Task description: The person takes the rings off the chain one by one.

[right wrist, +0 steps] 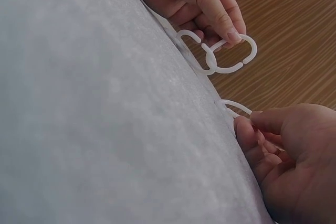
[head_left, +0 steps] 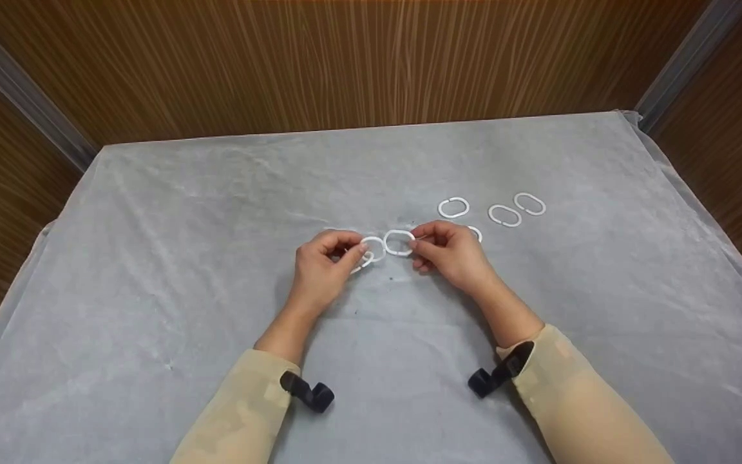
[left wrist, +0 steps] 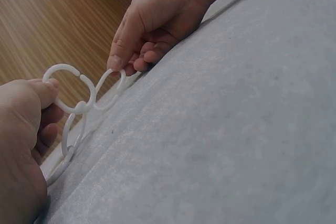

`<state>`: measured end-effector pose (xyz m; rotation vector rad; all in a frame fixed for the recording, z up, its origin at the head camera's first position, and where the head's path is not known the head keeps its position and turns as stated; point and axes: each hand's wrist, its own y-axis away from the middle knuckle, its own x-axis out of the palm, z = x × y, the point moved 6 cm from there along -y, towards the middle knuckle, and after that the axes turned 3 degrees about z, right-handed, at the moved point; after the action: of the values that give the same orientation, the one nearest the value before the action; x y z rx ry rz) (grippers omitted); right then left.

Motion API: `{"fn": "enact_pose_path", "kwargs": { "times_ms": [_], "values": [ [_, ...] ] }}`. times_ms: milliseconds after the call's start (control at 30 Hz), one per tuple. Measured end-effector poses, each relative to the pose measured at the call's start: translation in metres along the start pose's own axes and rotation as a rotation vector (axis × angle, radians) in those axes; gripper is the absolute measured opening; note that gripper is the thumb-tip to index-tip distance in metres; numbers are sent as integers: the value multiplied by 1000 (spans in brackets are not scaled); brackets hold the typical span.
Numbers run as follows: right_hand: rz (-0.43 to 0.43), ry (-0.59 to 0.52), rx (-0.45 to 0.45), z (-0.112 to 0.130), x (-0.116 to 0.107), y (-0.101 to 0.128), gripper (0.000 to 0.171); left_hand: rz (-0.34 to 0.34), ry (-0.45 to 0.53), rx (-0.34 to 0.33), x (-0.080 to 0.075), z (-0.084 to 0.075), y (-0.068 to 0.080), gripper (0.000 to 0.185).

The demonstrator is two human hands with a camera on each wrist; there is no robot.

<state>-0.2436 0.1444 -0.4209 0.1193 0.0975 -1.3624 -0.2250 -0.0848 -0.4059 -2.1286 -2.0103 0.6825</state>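
Between thumb and fingers, my left hand (head_left: 323, 270) pinches a white oval plastic split ring (left wrist: 62, 67). Linked through it, a short chain of similar rings (left wrist: 65, 135) hangs down in the left wrist view, its lower end partly hidden behind the left hand. My right hand (head_left: 458, 254), to the right, pinches another white split ring (head_left: 399, 232) by its right end. In the head view this ring's left side lies right at the edge of the left hand's ring. Both hands are close over the grey cloth.
Loose white rings lie on the grey cloth (head_left: 184, 309) beyond the right hand: one ring (head_left: 453, 216), a second ring (head_left: 510, 225), a third ring (head_left: 544, 207), and another ring (head_left: 478, 234) partly covered by that hand. Wood-grain panels (head_left: 345, 71) enclose the back and sides.
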Motion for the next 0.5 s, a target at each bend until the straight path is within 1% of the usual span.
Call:
{"fn": "enact_pose_path", "kwargs": {
  "times_ms": [267, 500],
  "values": [
    [-5, 3, 13, -1, -1, -1, 22, 1, -2, -18, 0, 0, 0, 7],
    [-13, 0, 28, -2, -1, -2, 23, -2, -1, -9, 0, 0, 0, 7]
  ]
}}
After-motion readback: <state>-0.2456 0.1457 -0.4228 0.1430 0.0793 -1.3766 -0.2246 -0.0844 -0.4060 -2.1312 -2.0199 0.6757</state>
